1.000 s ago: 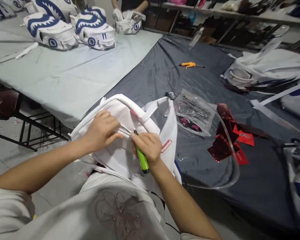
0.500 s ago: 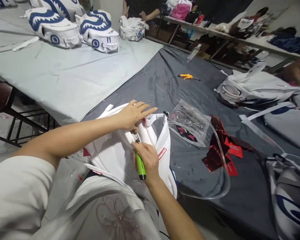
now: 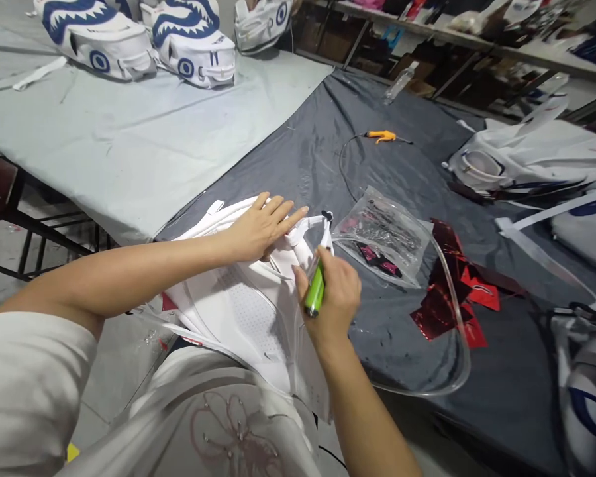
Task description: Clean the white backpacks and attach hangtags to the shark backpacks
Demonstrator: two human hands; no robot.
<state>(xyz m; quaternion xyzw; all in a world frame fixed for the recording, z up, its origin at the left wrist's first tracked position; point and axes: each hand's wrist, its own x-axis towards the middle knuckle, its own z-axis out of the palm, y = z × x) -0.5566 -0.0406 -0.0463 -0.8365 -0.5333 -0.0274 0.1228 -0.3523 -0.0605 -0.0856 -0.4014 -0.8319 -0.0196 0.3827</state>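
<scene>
A white backpack (image 3: 258,311) lies on its front at the near table edge against my body, its padded mesh back panel upward. My left hand (image 3: 258,228) rests palm down across its upper end, fingers stretched out, with the thumb partly hidden. In my right hand (image 3: 335,291) is a tool with a bright green handle (image 3: 316,289) and a dark butt end, held over the backpack's right side by the shoulder strap. The tool's working tip is hidden by my fingers. A black buckle (image 3: 327,216) sits at the strap's top.
Right of the backpack are a clear plastic bag (image 3: 385,235) of small parts, red foil pieces (image 3: 444,285) and a clear hose (image 3: 464,358). An orange air gun (image 3: 381,136) lies farther back. Finished backpacks (image 3: 193,50) stand far left; more white bags (image 3: 526,159) lie right.
My right hand has moved right and upward with the green-handled tool, away from the spot beside my left hand. The left hand stays nearly in place; the view has tilted down slightly.
</scene>
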